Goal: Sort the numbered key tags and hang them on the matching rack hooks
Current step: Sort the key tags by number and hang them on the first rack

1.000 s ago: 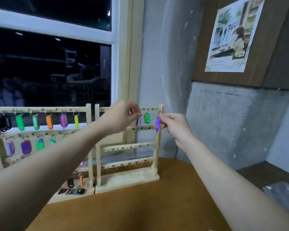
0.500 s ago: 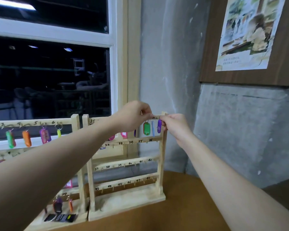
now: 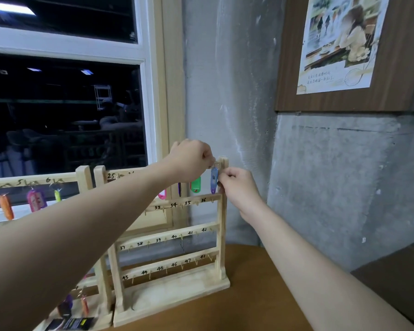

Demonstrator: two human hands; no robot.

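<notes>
I pinch the ring of the blue tag with my left hand at the top right corner of the wooden rack. My right hand pinches its lower edge. It hangs upright beside a green tag, a dark number on its face.

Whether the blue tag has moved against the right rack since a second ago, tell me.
Yes: the blue tag rose from second-rail level toward the right rack top rail.
</notes>
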